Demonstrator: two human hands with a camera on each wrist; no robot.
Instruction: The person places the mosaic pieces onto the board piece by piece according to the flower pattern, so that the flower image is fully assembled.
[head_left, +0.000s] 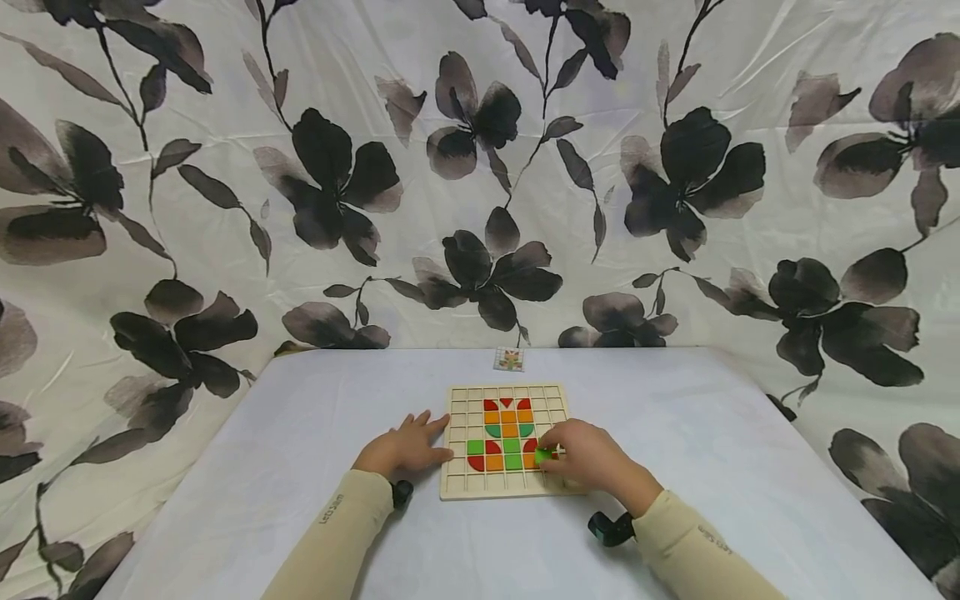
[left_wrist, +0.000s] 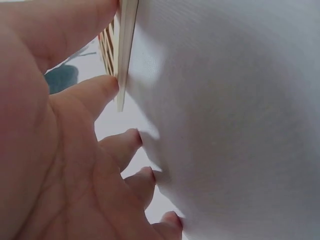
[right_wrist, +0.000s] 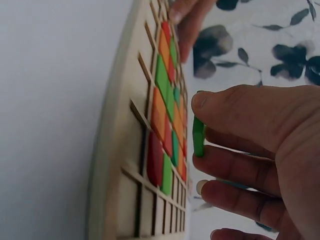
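The right hand (head_left: 592,457) pinches a small flat green tile (right_wrist: 198,137) between thumb and fingers, just above the right side of the square wooden grid board (head_left: 457,487). In the right wrist view the tile stands on edge, its broad face turned toward the board and its long axis running along the board's surface. The left hand (head_left: 405,448) lies relaxed and flat on the white tablecloth (head_left: 712,433), fingertips (left_wrist: 111,85) touching the board's left edge. Red, orange and green tiles (head_left: 504,437) fill the board's middle cells. A small picture card (head_left: 509,359) lies beyond the board.
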